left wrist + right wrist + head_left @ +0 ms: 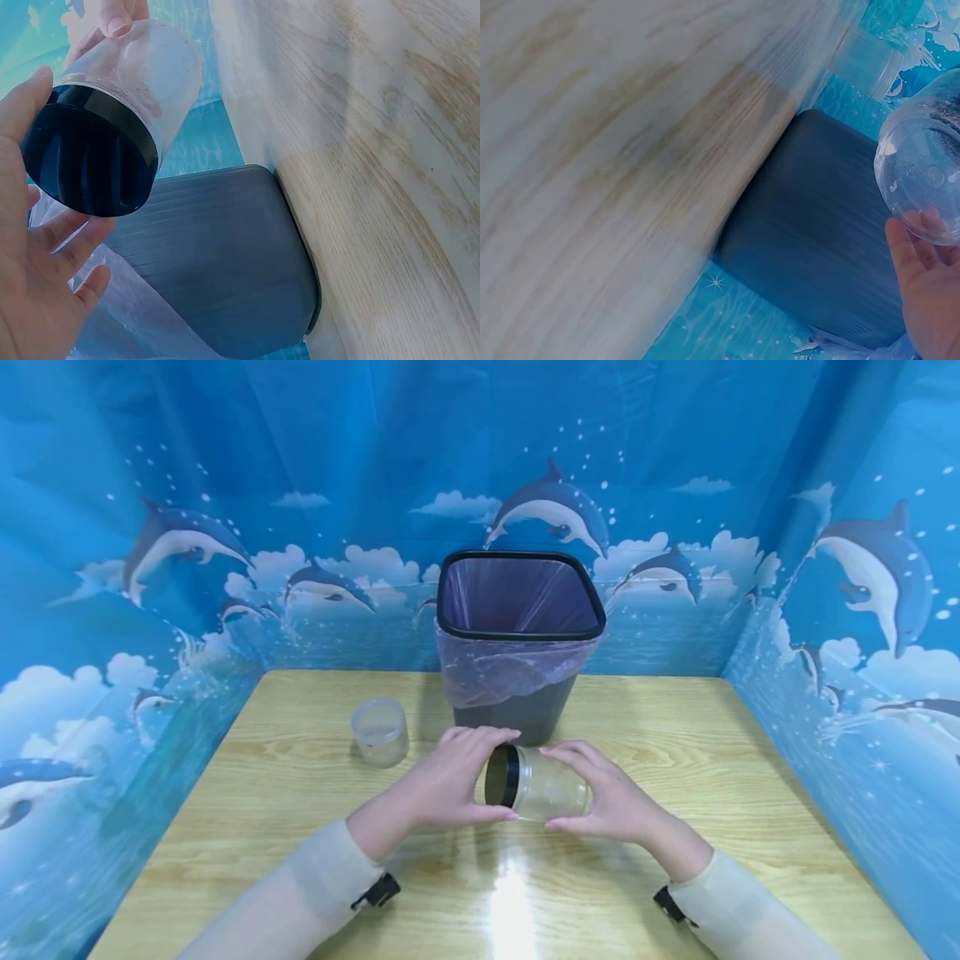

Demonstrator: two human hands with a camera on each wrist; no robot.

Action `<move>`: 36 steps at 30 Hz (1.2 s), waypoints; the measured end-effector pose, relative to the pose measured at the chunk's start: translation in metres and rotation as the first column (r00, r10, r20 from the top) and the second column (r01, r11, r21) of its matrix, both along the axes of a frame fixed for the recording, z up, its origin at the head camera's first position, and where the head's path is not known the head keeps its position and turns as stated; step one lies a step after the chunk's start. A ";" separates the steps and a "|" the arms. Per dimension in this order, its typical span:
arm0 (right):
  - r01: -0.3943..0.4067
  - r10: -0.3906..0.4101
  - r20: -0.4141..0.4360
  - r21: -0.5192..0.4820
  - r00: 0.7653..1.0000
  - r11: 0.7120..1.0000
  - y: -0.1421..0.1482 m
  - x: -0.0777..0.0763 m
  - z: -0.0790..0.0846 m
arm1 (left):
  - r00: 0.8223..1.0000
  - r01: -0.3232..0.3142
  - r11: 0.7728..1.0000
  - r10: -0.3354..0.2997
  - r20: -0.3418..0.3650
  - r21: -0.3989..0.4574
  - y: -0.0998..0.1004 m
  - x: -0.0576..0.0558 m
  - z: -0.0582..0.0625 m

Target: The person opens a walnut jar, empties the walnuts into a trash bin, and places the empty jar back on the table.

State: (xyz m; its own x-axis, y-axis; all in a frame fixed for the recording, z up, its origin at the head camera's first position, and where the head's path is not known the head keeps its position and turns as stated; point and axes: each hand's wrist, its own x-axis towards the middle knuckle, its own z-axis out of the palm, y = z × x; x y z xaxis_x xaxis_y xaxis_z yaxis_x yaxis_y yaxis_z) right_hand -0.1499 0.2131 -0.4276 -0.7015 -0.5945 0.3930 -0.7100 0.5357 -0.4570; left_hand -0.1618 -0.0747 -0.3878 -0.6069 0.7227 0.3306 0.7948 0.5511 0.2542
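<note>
A clear plastic jar point(553, 785) with a black screw lid point(501, 777) lies sideways in the air between both hands, its lid toward the left. My left hand point(448, 783) spans the lid, fingertips at its upper edge and thumb at its lower edge. Around the base end of the jar, my right hand point(618, 797) grips with fingers above and thumb below. The left wrist view shows the black lid point(94, 154) face-on, thumb at its rim. Through the clear base point(934, 176), the right wrist view shows no contents clearly.
Behind the hands stands a dark grey trash bin point(517, 714) with a black rim and a translucent purple liner point(510, 672). A small clear container point(381, 733) is on the wooden table point(262, 810), left of the bin. A blue dolphin-print curtain point(337, 485) encloses the back and sides.
</note>
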 end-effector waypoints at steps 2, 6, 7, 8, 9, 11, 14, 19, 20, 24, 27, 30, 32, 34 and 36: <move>0.002 -0.002 0.007 0.001 1.000 1.000 0.000 0.000 0.000 | 1.000 -0.002 1.000 0.002 -0.001 0.004 -0.001 0.000 0.000; -0.003 0.003 0.015 0.005 1.000 1.000 -0.001 0.000 0.001 | 1.000 -0.008 1.000 0.008 -0.007 -0.001 -0.001 0.000 -0.001; -0.004 0.004 0.015 0.007 1.000 1.000 -0.001 0.000 0.001 | 1.000 -0.010 1.000 0.010 -0.008 -0.004 -0.001 0.000 -0.001; -0.005 0.005 0.012 0.010 1.000 1.000 -0.001 0.000 0.001 | 1.000 -0.011 1.000 0.011 -0.008 -0.008 -0.001 0.000 -0.001; -0.006 0.006 0.011 0.011 1.000 1.000 -0.002 0.000 0.001 | 1.000 -0.013 1.000 0.013 -0.008 -0.013 0.000 0.000 -0.001; -0.007 0.007 0.006 0.012 1.000 1.000 -0.002 -0.001 0.000 | 1.000 -0.017 1.000 0.016 -0.010 -0.022 0.000 0.000 -0.001; -0.006 0.006 0.000 0.013 1.000 1.000 -0.001 -0.002 -0.001 | 1.000 -0.020 0.999 0.020 -0.014 -0.031 0.001 -0.001 -0.001; -0.003 0.003 0.001 0.007 1.000 1.000 -0.002 -0.002 0.000 | 1.000 -0.022 0.999 0.021 -0.017 -0.027 0.002 -0.001 -0.002; -0.001 0.001 0.002 0.004 1.000 1.000 -0.002 -0.002 0.000 | 1.000 -0.022 0.999 0.021 -0.017 -0.025 0.002 -0.001 -0.002; 0.000 0.000 0.004 -0.001 1.000 1.000 -0.004 -0.001 0.001 | 1.000 -0.022 1.000 0.022 -0.014 -0.022 0.002 -0.001 -0.002; -0.002 0.002 0.007 0.000 1.000 1.000 -0.004 -0.001 0.002 | 1.000 -0.021 1.000 0.021 -0.014 -0.022 0.002 -0.001 -0.002; 0.001 -0.001 0.007 0.001 1.000 1.000 -0.005 -0.001 0.002 | 1.000 -0.023 0.999 0.022 -0.012 -0.024 0.002 -0.001 -0.002; 0.001 -0.001 0.006 0.000 1.000 1.000 -0.005 -0.001 0.002 | 1.000 -0.024 0.999 0.024 -0.012 -0.026 0.002 -0.001 -0.001; 0.002 -0.002 0.005 -0.001 1.000 1.000 -0.005 -0.001 0.002 | 1.000 -0.025 0.999 0.025 -0.010 -0.027 0.002 -0.001 -0.001; 0.003 -0.003 0.004 -0.003 1.000 1.000 -0.005 -0.001 0.002 | 1.000 -0.026 0.999 0.026 -0.008 -0.029 0.002 -0.001 -0.001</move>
